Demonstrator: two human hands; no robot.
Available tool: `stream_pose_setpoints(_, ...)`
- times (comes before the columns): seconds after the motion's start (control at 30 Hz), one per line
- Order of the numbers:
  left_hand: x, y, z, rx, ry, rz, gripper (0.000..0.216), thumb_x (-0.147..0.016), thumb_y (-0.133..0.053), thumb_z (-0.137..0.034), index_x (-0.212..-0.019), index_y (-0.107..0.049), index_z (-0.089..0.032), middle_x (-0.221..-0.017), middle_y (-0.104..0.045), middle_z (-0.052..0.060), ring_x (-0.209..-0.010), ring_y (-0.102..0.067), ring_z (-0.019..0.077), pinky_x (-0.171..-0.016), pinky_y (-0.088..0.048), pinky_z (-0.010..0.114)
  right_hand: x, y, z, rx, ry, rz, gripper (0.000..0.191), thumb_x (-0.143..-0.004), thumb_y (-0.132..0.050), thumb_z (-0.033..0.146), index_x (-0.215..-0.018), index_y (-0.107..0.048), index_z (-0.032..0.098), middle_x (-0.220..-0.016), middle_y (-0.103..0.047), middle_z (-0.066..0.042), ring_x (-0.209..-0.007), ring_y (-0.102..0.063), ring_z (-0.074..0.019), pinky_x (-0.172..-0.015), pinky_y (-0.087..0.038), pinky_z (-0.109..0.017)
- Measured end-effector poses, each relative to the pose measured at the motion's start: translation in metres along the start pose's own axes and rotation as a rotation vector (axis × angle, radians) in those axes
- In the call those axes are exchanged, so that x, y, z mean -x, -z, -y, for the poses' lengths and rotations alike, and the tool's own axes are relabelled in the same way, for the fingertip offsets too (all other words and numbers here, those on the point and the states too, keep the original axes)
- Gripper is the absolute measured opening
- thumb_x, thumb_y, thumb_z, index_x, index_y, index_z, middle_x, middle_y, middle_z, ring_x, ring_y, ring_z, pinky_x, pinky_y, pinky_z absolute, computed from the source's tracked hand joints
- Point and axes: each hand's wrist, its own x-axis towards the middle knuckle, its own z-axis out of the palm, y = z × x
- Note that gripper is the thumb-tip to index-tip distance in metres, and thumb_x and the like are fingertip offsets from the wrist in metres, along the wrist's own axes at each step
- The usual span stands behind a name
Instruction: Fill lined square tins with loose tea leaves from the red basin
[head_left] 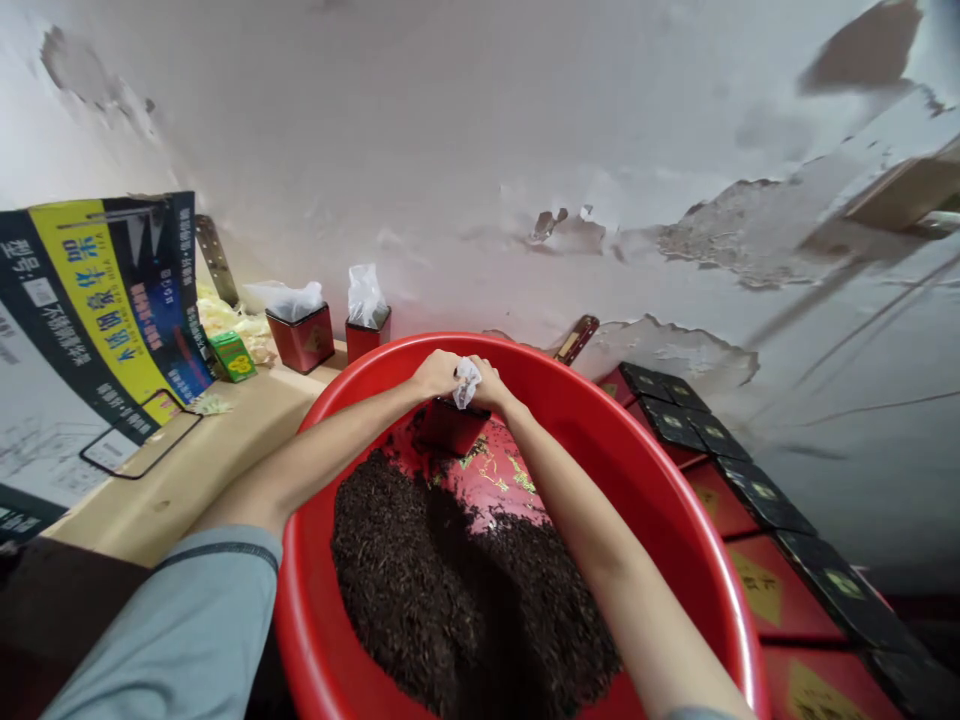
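Observation:
Inside a large red plastic tub [686, 520], a dark red square tin [450, 428] stands towards the far side. A clear plastic bag [466, 382] rises from the tin's top, crumpled between my two hands. My left hand [437, 374] is closed on the bag's left side. From the right, my right hand [489, 386] closes on the same bag, its fingers partly hidden. Loose dark tea leaves [420, 580] cover much of the tub's bottom in front of the tin, with some red floor and gold pattern showing.
Two red tins with plastic bags, one nearer [301, 335] and one by the tub [367, 325], stand on a wooden board [277, 400]. A small green box [232, 357] and a large printed carton [97, 340] are at left. Stacked black-lidded tins [757, 490] line the right.

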Motion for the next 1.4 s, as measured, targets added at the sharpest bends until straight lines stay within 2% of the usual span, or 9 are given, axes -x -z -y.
stream_pose_setpoints(0.2,0.017,0.008,-0.010,-0.132,-0.134,-0.022,0.028,-0.080,-0.067,-0.024,-0.101,-0.086,-0.022,-0.098,-0.084,0.006,-0.094,-0.076,0.0222,-0.081,-0.054,0.025,0.008,0.000,0.013,0.226,-0.030,-0.010,0.037,-0.090,-0.064,0.043,-0.116,-0.071,0.018,-0.125,-0.060,-0.018,-0.114,-0.053,-0.0342,-0.100,-0.044,-0.046)
stream_pose_setpoints(0.43,0.025,0.021,-0.013,-0.052,-0.176,0.079,0.027,-0.074,-0.068,-0.011,-0.094,-0.086,-0.020,-0.092,-0.083,0.003,-0.089,-0.074,0.0182,-0.080,-0.053,0.023,0.016,0.005,0.028,0.323,-0.065,0.062,0.039,-0.102,-0.048,0.042,-0.126,-0.071,0.021,-0.117,-0.069,-0.014,-0.103,-0.068,-0.0282,-0.083,-0.049,-0.033)
stream_pose_setpoints(0.6,0.034,0.023,-0.013,0.018,0.047,0.056,0.053,-0.073,-0.068,-0.002,-0.125,-0.072,-0.015,-0.122,-0.078,0.009,-0.108,-0.074,0.0217,-0.092,-0.055,0.024,0.011,0.013,0.040,0.378,-0.187,0.075,0.057,-0.104,-0.042,0.034,-0.155,-0.046,0.008,-0.114,-0.073,-0.024,-0.108,-0.072,-0.0341,-0.088,-0.052,-0.038)
stream_pose_setpoints(0.7,0.036,0.019,-0.015,-0.069,0.240,0.139,0.082,-0.066,-0.086,-0.013,-0.142,-0.056,-0.009,-0.144,-0.065,0.023,-0.131,-0.064,0.0332,-0.103,-0.054,0.031,0.010,0.014,0.046,0.416,-0.274,0.053,0.057,-0.104,-0.035,0.026,-0.154,-0.044,-0.001,-0.114,-0.073,-0.031,-0.111,-0.073,-0.0363,-0.088,-0.054,-0.039)
stream_pose_setpoints(0.87,0.039,-0.006,-0.010,-0.079,0.320,0.449,0.139,-0.050,-0.099,-0.036,-0.163,-0.025,-0.002,-0.164,-0.036,0.035,-0.150,-0.044,0.0446,-0.119,-0.044,0.041,0.014,0.008,0.048,0.438,-0.328,0.024,0.056,-0.102,-0.035,0.021,-0.153,-0.045,0.000,-0.110,-0.075,-0.029,-0.106,-0.075,-0.0341,-0.087,-0.055,-0.038)
stream_pose_setpoints(0.97,0.042,-0.031,-0.004,-0.013,0.315,0.418,0.158,-0.053,-0.097,-0.045,-0.166,0.003,0.004,-0.171,-0.004,0.038,-0.161,-0.019,0.0456,-0.128,-0.030,0.044,0.017,0.001,0.044,0.423,-0.337,0.004,0.054,-0.103,-0.035,0.025,-0.151,-0.047,0.002,-0.111,-0.075,-0.029,-0.108,-0.074,-0.0348,-0.088,-0.054,-0.038)
stream_pose_setpoints(1.07,0.044,-0.053,-0.001,0.106,0.281,0.330,0.159,-0.057,-0.092,-0.051,-0.164,0.013,0.006,-0.172,0.007,0.036,-0.163,-0.009,0.0435,-0.130,-0.026,0.040,0.017,-0.002,0.041,0.411,-0.368,-0.003,0.054,-0.104,-0.036,0.026,-0.152,-0.047,0.003,-0.113,-0.074,-0.029,-0.110,-0.073,-0.0365,-0.091,-0.054,-0.041)
stream_pose_setpoints(1.27,0.042,-0.067,0.000,0.199,0.232,0.096,0.146,-0.055,-0.092,-0.037,-0.166,-0.005,0.000,-0.169,-0.020,0.033,-0.157,-0.029,0.0435,-0.127,-0.034,0.041,0.018,0.015,0.035,0.423,-0.292,0.085,0.063,-0.101,-0.044,0.024,-0.161,-0.038,0.007,-0.122,-0.073,-0.026,-0.112,-0.071,-0.0343,-0.094,-0.053,-0.040)
stream_pose_setpoints(1.4,0.029,-0.052,0.011,0.208,-0.057,0.276,0.132,-0.045,-0.093,-0.029,-0.161,-0.034,-0.007,-0.161,-0.043,0.024,-0.151,-0.040,0.0397,-0.127,-0.033,0.043,0.038,0.037,0.016,0.585,-0.049,0.289,0.078,-0.091,-0.053,0.018,-0.166,-0.033,0.014,-0.121,-0.076,-0.019,-0.109,-0.071,-0.0312,-0.091,-0.050,-0.035)
